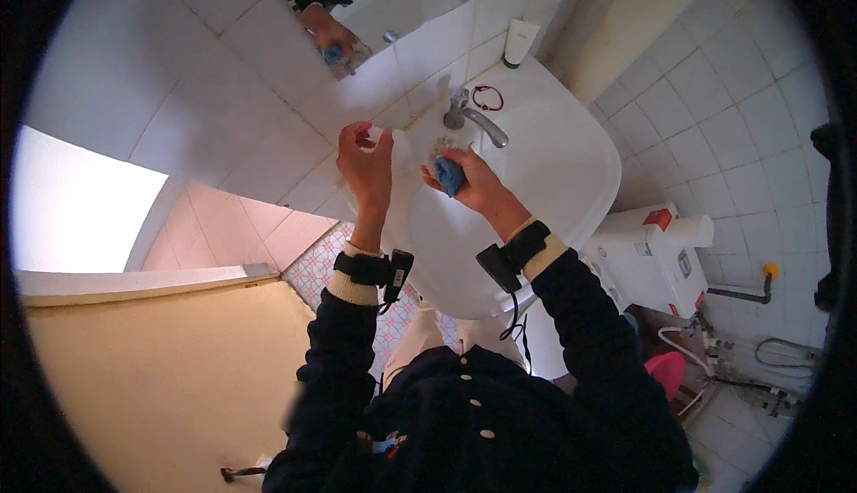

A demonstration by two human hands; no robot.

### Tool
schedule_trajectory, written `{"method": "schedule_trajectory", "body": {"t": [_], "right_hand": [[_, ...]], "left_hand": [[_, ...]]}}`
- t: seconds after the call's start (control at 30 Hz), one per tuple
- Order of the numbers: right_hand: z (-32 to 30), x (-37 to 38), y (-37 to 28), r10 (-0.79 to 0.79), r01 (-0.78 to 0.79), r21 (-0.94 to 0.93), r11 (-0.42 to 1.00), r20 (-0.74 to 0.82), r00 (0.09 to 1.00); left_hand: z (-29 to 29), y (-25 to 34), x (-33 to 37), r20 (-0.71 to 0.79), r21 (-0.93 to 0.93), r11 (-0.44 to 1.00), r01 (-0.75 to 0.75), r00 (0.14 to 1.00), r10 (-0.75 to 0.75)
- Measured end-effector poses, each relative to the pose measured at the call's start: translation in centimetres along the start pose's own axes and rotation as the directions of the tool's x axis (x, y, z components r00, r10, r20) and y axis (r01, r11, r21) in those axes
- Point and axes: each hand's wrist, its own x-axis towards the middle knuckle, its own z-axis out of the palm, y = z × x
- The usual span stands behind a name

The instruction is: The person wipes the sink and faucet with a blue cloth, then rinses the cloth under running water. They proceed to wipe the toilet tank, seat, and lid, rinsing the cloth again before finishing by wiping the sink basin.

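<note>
My right hand is closed round a crumpled blue cloth above the left part of the white sink. Further left, my left hand is raised over the sink's left corner, its fingers and thumb curled toward each other. Something small and white shows between those fingertips; its kind is unclear. A chrome faucet rises just beyond my right hand, its spout pointing right over the basin. Both wrists wear black straps with small dark devices.
Behind the faucet lies a dark red bracelet. A white tube with a dark cap stands at the sink's back corner. A mirror hangs above. Right of the sink is a white box-shaped appliance; a yellowish door is at lower left.
</note>
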Motion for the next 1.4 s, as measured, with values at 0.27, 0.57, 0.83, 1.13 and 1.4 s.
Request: {"method": "schedule_trajectory", "body": {"t": [0.27, 0.57, 0.83, 1.13, 1.4], "right_hand": [[1.1, 1.5, -0.8, -0.003, -0.021, 0.125, 0.992, 0.190, 0.982], [2.4, 3.8, -2.0, 0.056, -0.110, 0.315, 0.943, 0.175, 0.983], [2.5, 6.6, -3.0, -0.010, -0.006, 0.098, 0.995, 0.163, 0.987], [3.5, 8.2, -5.0, 0.021, -0.014, -0.036, 0.999, 0.200, 0.980], [3.5, 9.5, -5.6, 0.168, -0.159, -0.070, 0.985, 0.155, 0.974]], "left_hand": [[-0.7, -1.3, 0.7, 0.108, -0.101, 0.995, -0.004, 0.994, 0.015], [-1.5, -2.4, 4.4, 0.609, -0.220, 0.972, 0.084, 0.790, 0.069], [0.5, -2.5, 4.5, 0.572, -0.385, 0.858, 0.339, 0.818, -0.067], [2.9, -3.3, 3.2, 0.558, -0.548, 0.596, 0.587, 0.787, -0.262], [3.9, -4.6, 2.8, 0.457, -0.585, 0.599, 0.546, 0.833, -0.313]]}}
